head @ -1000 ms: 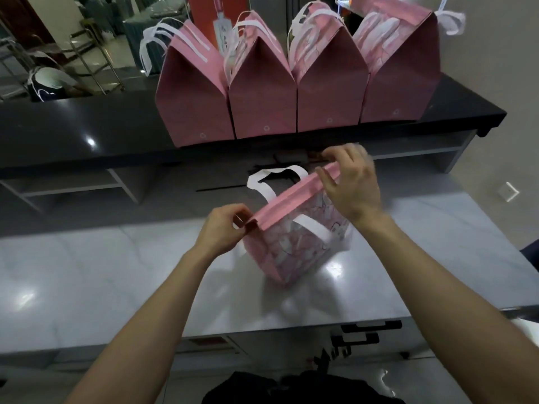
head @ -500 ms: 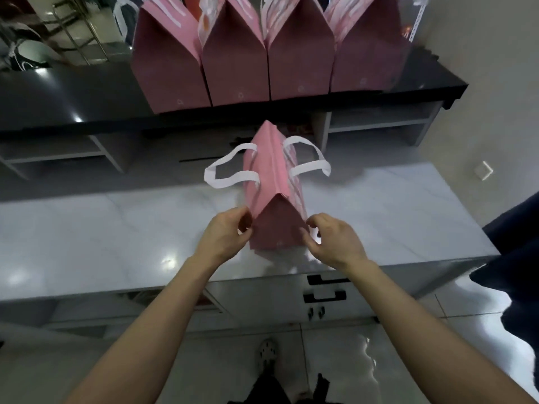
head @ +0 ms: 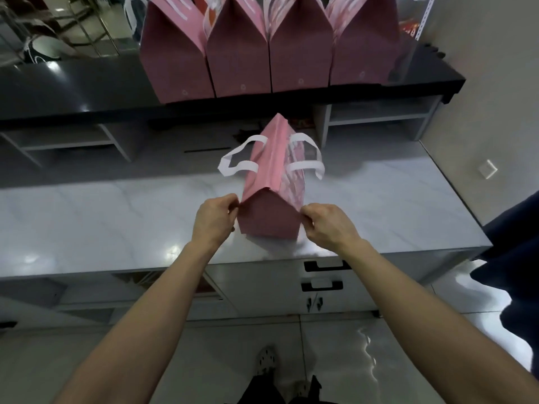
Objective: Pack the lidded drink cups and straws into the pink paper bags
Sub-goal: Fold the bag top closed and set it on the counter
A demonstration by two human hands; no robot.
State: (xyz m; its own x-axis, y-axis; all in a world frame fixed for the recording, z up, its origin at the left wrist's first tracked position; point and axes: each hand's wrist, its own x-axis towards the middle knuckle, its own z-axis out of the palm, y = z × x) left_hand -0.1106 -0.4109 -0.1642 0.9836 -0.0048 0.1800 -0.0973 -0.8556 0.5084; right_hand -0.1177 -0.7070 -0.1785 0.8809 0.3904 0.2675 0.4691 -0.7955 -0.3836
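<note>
Left hand [head: 211, 221] and right hand [head: 328, 227] pinch the near side edges of the closed bag [head: 269, 220] standing between their curled fingers.

pink bag [head: 269, 182] with white handles [head: 237, 164] and printed side, on pale grey marbled counter [head: 116, 217]
</note>
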